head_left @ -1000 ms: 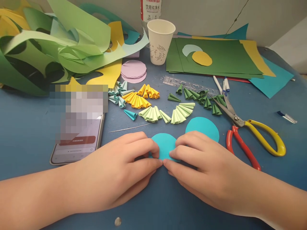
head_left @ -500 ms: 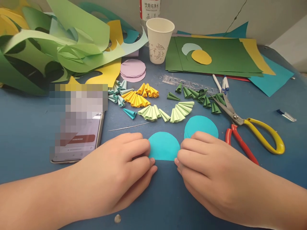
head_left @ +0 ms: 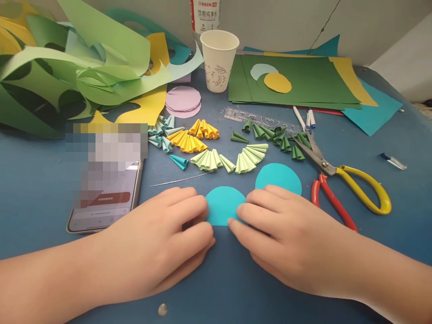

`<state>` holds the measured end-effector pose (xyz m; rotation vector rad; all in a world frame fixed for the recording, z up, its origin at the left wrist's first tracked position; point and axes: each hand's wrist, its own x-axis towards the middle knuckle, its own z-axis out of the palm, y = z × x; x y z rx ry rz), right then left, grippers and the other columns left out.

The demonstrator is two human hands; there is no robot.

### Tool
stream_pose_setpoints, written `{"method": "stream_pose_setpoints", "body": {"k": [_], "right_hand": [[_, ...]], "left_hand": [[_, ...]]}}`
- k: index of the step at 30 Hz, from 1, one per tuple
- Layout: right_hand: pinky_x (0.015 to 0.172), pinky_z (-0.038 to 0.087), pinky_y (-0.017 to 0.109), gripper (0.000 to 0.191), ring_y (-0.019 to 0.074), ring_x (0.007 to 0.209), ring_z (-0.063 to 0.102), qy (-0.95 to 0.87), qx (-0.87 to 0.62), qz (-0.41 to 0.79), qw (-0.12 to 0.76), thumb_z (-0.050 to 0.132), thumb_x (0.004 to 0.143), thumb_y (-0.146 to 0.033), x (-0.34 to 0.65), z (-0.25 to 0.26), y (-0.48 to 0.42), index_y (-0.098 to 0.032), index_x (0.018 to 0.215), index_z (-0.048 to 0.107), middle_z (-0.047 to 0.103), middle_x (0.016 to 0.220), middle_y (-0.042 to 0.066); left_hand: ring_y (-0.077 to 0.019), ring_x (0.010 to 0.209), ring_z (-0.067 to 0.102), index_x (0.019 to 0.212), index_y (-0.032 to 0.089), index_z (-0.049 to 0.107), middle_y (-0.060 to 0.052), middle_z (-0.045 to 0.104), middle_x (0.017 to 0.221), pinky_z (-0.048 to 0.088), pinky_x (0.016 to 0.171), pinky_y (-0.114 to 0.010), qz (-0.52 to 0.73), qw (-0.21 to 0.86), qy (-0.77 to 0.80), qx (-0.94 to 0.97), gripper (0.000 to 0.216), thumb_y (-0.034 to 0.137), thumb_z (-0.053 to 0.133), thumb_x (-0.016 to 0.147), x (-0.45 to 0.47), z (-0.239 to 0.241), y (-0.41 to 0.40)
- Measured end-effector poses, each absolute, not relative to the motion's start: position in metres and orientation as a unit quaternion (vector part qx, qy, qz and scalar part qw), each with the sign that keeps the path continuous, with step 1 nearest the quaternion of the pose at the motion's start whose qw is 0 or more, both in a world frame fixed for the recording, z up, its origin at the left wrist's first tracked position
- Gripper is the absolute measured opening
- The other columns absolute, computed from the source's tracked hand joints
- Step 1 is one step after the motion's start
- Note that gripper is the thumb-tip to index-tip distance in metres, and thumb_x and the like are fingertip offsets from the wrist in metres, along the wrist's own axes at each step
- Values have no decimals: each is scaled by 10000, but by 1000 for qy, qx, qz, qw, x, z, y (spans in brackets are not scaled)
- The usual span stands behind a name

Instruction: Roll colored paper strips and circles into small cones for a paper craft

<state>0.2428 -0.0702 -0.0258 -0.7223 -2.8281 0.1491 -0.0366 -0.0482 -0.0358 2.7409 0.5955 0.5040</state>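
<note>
Between my hands is a turquoise paper half-circle (head_left: 225, 207), its straight folded edge toward me. My left hand (head_left: 178, 238) grips its left end, fingers curled. At the other end, my right hand (head_left: 278, 234) pinches the paper, with the index fingertip and thumb at the fold. Just behind my right hand lies a stack of turquoise paper circles (head_left: 278, 178), partly covered by my fingers. Small rolled paper cones lie beyond: light green cones (head_left: 249, 158), yellow cones (head_left: 189, 140), dark green cones (head_left: 280, 136) and one turquoise cone (head_left: 179, 161). A thin needle (head_left: 178, 180) lies nearer me.
Open scissors (head_left: 326, 166) lie to the right, a phone (head_left: 111, 198) to the left. Behind stand a paper cup (head_left: 219, 63) and a bottle (head_left: 206, 15). Paper scraps (head_left: 111, 58) heap at back left; green sheets (head_left: 303, 85), a ruler (head_left: 243, 114) and lilac circles (head_left: 183, 99) lie behind.
My right hand has slid left along the folded edge, covering more of the half-circle's right side. My left hand keeps its hold. The whole view has shifted slightly.
</note>
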Motion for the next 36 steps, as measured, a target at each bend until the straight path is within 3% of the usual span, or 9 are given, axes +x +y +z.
{"method": "stream_pose_setpoints", "body": {"k": [5, 11, 16, 20, 23, 27, 31, 36], "right_hand": [[737, 325, 402, 197, 234, 815, 473, -967, -229, 33, 109, 581, 1039, -108, 242, -26, -70, -138, 1129, 753, 625, 881, 79], [735, 317, 406, 137, 212, 754, 454, -969, -225, 27, 96, 632, 1018, -110, 243, -21, -72, -177, 960, 737, 625, 834, 70], [697, 256, 403, 275, 199, 699, 376, -967, -234, 53, 81, 618, 999, -91, 246, -18, -75, -198, 746, 607, 528, 711, 39], [679, 217, 397, 361, 193, 683, 324, -964, -244, 47, 96, 597, 1012, -84, 247, -18, -74, -199, 677, 529, 445, 660, 17], [677, 232, 393, 378, 202, 708, 345, -954, -268, 22, 135, 605, 1056, -139, 246, -20, -70, -196, 685, 564, 471, 683, 23], [702, 287, 395, 329, 232, 786, 422, -943, -300, 7, 146, 607, 1108, -258, 242, -24, -67, -171, 798, 675, 593, 791, 71], [697, 273, 380, 307, 208, 755, 388, -942, -296, 40, 151, 600, 1108, -192, 239, -27, -69, -158, 819, 698, 545, 753, 41], [713, 293, 379, 278, 189, 753, 394, -942, -265, 73, 192, 624, 1051, -81, 237, -27, -72, -172, 798, 693, 553, 745, 22]], "left_hand": [[-198, 789, 564, 1063, 183, 713, -60, 633, 888, 485, 730, -355, 181, 149, 200, 951, 125, 100, 651, 993, -38, -36, -48], [-185, 685, 515, 845, 203, 662, -20, 584, 743, 437, 678, -362, 160, 105, 212, 959, 200, 102, 627, 1014, -33, -33, -53], [-177, 617, 504, 741, 201, 604, -13, 583, 665, 379, 619, -371, 147, 82, 239, 956, 303, 124, 597, 1034, -29, -31, -61], [-172, 608, 496, 742, 202, 588, -3, 570, 657, 368, 612, -364, 160, 88, 239, 954, 293, 133, 614, 1025, -31, -35, -59], [-165, 622, 483, 764, 203, 574, 2, 552, 683, 364, 604, -347, 178, 104, 235, 950, 270, 128, 619, 1020, -32, -39, -55], [-168, 736, 573, 974, 173, 672, -43, 633, 878, 447, 642, -314, 209, 141, 278, 927, 69, 137, 634, 1018, -33, -42, -53], [-192, 898, 649, 1319, 155, 687, -104, 684, 1099, 540, 763, -305, 208, 154, 282, 924, 301, 182, 668, 1019, -33, -43, -52], [-135, 785, 602, 1184, 242, 743, -29, 661, 958, 492, 675, -225, 209, 173, 249, 930, 303, 53, 581, 1011, -33, -38, -53]]}}
